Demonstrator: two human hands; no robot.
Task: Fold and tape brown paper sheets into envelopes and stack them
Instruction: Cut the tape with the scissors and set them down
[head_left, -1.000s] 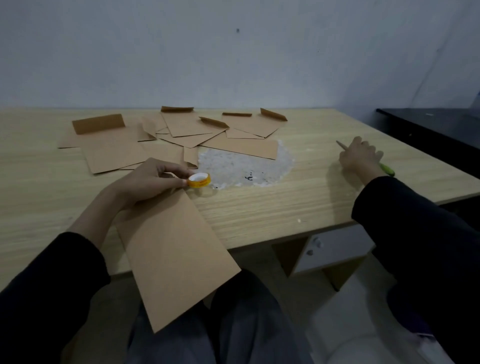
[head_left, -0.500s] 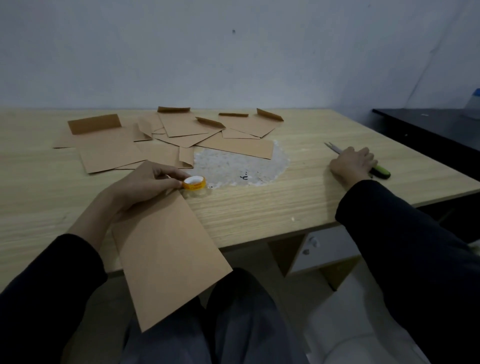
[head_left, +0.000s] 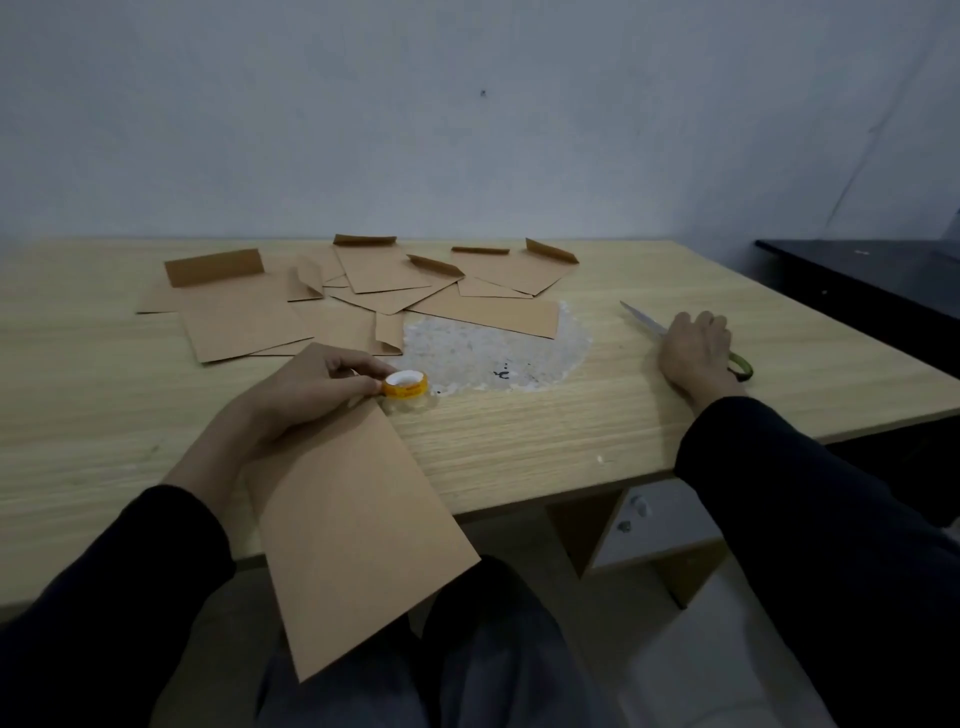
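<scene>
A folded brown paper sheet (head_left: 358, 530) lies under my left hand (head_left: 306, 395) and hangs over the table's near edge toward my lap. That hand rests on the sheet's far end and pinches a small yellow tape roll (head_left: 406, 384) between thumb and fingertips. My right hand (head_left: 693, 353) lies on green-handled scissors (head_left: 644, 321) at the right of the table, covering most of the handles; the blades point away to the left. Several finished brown envelopes (head_left: 363, 291) with raised flaps lie scattered at the back middle.
The wooden table (head_left: 571, 431) has a worn white patch (head_left: 493, 358) in its middle, beside the tape roll. A dark cabinet (head_left: 872, 280) stands at the far right. A pale wall rises behind the table. My knees are below the near edge.
My right hand slid left and nearer along the table and flattened over the scissors. My left hand with the tape roll stayed in place on the sheet.
</scene>
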